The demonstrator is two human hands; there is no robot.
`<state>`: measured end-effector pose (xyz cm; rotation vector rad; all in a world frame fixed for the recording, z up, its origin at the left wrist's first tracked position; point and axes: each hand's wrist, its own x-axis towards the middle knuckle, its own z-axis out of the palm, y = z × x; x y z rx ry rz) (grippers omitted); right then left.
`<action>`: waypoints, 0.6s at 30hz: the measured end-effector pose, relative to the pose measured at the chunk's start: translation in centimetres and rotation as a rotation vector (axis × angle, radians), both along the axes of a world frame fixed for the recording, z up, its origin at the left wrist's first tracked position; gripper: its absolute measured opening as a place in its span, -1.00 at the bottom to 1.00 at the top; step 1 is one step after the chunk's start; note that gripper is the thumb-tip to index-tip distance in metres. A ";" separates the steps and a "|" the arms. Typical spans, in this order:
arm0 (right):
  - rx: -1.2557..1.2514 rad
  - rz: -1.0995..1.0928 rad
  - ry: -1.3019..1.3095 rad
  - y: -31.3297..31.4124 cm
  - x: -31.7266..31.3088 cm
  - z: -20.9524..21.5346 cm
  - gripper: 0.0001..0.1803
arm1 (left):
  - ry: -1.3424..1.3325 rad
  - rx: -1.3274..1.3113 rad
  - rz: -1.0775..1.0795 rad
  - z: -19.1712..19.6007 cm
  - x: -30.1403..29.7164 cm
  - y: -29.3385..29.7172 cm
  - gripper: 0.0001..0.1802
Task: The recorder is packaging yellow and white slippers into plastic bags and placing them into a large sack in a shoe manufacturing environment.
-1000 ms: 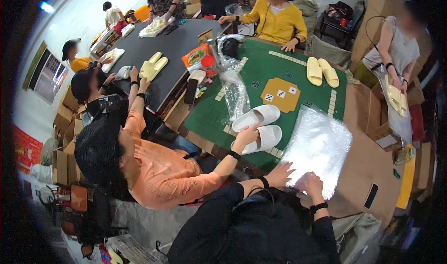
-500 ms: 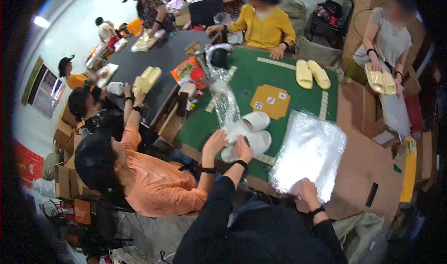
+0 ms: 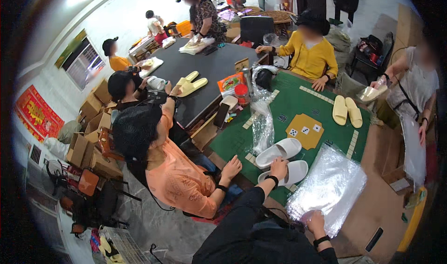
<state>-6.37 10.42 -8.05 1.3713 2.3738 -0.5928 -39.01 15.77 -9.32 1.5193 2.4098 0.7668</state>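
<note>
Green mat [image 3: 233, 144], right of centre, flat and smooth. Clear plastic bags [image 3: 333, 185], glossy, crinkled, stacked lower right. White slippers [image 3: 297, 171], rounded, matte-looking, just left of the bags. Left hand [image 3: 279, 167] on the nearer slipper, right hand [image 3: 315, 221] curled at the bags' lower edge; firmness of either grasp unclear. Step, judged: taking up slippers, bags steadied; lifting calls for gathering both straps.
</note>
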 end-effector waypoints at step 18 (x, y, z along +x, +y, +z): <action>-0.068 -0.026 0.012 -0.2 1.8 -1.8 -0.21 | -0.278 0.396 -0.023 7.5 8.9 2.4 -0.59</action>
